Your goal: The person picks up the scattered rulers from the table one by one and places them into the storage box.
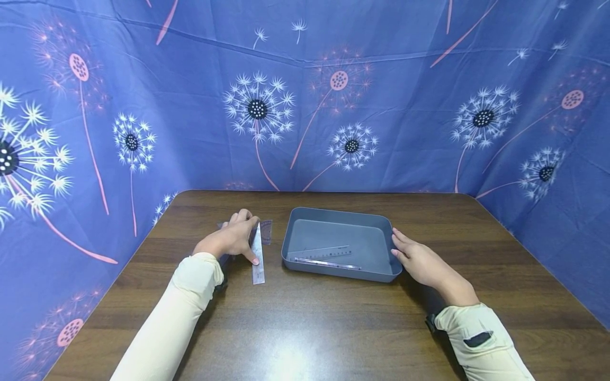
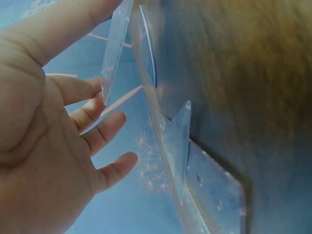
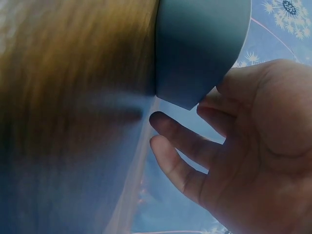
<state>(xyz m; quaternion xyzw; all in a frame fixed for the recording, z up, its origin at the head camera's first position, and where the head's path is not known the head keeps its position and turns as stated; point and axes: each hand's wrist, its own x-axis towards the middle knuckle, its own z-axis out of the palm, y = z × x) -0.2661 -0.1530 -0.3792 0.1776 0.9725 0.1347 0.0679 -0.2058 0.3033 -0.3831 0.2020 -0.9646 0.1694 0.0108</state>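
Observation:
My left hand (image 1: 233, 238) pinches a clear ruler (image 1: 258, 272) between thumb and fingers, to the left of the tray. In the left wrist view the ruler (image 2: 115, 53) stands on edge by the fingertips. Just behind it on the table lies a clear piece with a printed scale (image 1: 267, 233), partly hidden by the hand. My right hand (image 1: 419, 262) rests its fingertips against the right side of a grey rectangular tray (image 1: 340, 214). In the right wrist view the tray's outer wall (image 3: 200, 53) touches the upper fingers, while the lower fingers extend loosely below it.
Inside the tray lie a clear ruler (image 1: 333, 253) and a narrow clear strip (image 1: 328, 263) along the front wall. Several clear flat pieces, one with a pointed corner (image 2: 179, 141), are near the left hand. A blue dandelion-print cloth (image 1: 295, 106) hangs behind the wooden table (image 1: 333, 328).

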